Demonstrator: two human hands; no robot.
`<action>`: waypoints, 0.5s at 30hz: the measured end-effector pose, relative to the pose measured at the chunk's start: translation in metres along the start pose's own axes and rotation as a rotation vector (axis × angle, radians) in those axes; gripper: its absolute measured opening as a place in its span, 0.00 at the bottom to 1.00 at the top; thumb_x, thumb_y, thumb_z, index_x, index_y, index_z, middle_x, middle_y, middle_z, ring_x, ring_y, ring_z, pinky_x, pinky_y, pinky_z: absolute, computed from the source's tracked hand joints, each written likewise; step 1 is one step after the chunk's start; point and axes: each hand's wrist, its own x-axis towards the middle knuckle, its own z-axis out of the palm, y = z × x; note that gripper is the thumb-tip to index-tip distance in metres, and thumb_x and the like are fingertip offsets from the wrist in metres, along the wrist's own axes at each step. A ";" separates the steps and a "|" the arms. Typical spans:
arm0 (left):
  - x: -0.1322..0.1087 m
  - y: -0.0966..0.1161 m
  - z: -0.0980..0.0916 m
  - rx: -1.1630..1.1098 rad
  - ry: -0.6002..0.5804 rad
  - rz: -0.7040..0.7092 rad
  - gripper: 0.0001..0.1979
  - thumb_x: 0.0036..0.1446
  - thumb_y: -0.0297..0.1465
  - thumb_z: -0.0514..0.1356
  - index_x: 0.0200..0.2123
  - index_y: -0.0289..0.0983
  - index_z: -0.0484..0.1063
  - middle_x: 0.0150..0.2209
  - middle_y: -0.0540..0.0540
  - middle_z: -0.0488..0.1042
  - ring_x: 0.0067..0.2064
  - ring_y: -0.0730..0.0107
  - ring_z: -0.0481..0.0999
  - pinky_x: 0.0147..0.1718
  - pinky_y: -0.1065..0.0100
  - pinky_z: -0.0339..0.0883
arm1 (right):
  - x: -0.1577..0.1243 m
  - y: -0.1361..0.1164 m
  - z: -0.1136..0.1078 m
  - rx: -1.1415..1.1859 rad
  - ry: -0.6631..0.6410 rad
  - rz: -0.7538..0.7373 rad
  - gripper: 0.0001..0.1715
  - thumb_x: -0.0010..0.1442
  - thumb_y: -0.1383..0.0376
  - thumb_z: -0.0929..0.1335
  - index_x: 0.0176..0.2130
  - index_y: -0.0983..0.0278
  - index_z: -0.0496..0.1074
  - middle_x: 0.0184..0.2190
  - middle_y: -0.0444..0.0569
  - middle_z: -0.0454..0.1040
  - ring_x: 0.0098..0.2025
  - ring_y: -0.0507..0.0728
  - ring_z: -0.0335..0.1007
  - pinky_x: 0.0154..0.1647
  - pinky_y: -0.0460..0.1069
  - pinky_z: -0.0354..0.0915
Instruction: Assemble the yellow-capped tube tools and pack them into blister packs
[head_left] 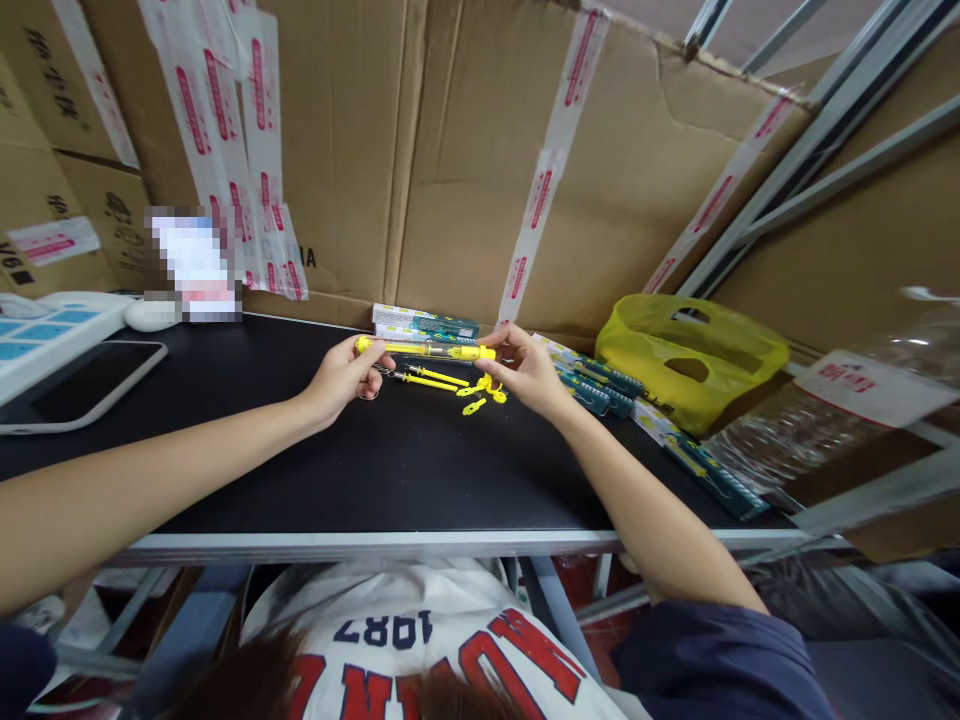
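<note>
Bare left hand point(341, 382) and right hand point(529, 372) hold a slim yellow-and-clear plastic tube point(420, 348) — above a flat black tabletop point(435, 475).

a makeshift workshop corner, it seems; taped cardboard point(472, 190) walls in a black worktop point(450, 470); metal framing point(742, 231) rises at the right; loose yellow parts point(474, 407) lie near small printed boxes point(444, 325)

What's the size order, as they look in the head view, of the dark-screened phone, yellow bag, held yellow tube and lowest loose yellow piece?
Largest to smallest:
1. Yellow bag
2. Phone
3. Yellow tube
4. Loose yellow piece
</note>
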 end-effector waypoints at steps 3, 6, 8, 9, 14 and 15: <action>0.001 -0.001 -0.001 -0.022 -0.014 -0.008 0.15 0.54 0.39 0.63 0.37 0.35 0.67 0.32 0.50 0.72 0.19 0.84 0.66 0.17 0.78 0.61 | -0.001 -0.002 0.004 0.051 -0.017 0.010 0.25 0.50 0.49 0.74 0.39 0.59 0.64 0.26 0.40 0.66 0.20 0.47 0.60 0.17 0.45 0.67; 0.001 -0.001 -0.001 -0.035 -0.028 -0.020 0.14 0.54 0.38 0.63 0.37 0.35 0.67 0.31 0.51 0.72 0.19 0.84 0.66 0.17 0.78 0.60 | -0.001 -0.004 0.004 0.081 -0.025 0.023 0.23 0.52 0.50 0.73 0.40 0.59 0.63 0.24 0.38 0.64 0.18 0.47 0.58 0.16 0.44 0.65; 0.002 -0.002 -0.002 -0.039 -0.033 -0.020 0.14 0.54 0.38 0.63 0.37 0.35 0.67 0.31 0.51 0.72 0.19 0.84 0.66 0.17 0.78 0.60 | -0.001 -0.004 0.003 0.062 -0.016 0.022 0.22 0.53 0.51 0.72 0.41 0.59 0.64 0.22 0.37 0.63 0.18 0.47 0.58 0.15 0.44 0.64; 0.002 -0.002 -0.002 -0.041 -0.037 -0.018 0.14 0.54 0.38 0.63 0.37 0.35 0.67 0.31 0.51 0.72 0.19 0.84 0.66 0.17 0.78 0.60 | -0.001 -0.004 0.002 0.046 -0.005 0.015 0.22 0.53 0.51 0.73 0.41 0.59 0.65 0.21 0.37 0.62 0.18 0.47 0.58 0.16 0.44 0.64; 0.001 -0.003 -0.002 -0.041 -0.054 -0.012 0.15 0.54 0.39 0.63 0.37 0.35 0.67 0.31 0.51 0.72 0.19 0.84 0.66 0.17 0.78 0.60 | 0.000 -0.001 -0.002 -0.008 0.042 -0.027 0.21 0.52 0.53 0.73 0.42 0.60 0.69 0.26 0.41 0.66 0.22 0.48 0.59 0.18 0.44 0.67; 0.001 -0.003 -0.002 -0.041 -0.057 -0.012 0.15 0.54 0.39 0.63 0.37 0.35 0.67 0.31 0.51 0.72 0.19 0.84 0.66 0.17 0.78 0.60 | 0.000 -0.001 -0.002 -0.006 0.041 -0.024 0.22 0.52 0.52 0.73 0.42 0.60 0.69 0.27 0.42 0.66 0.23 0.48 0.60 0.19 0.45 0.67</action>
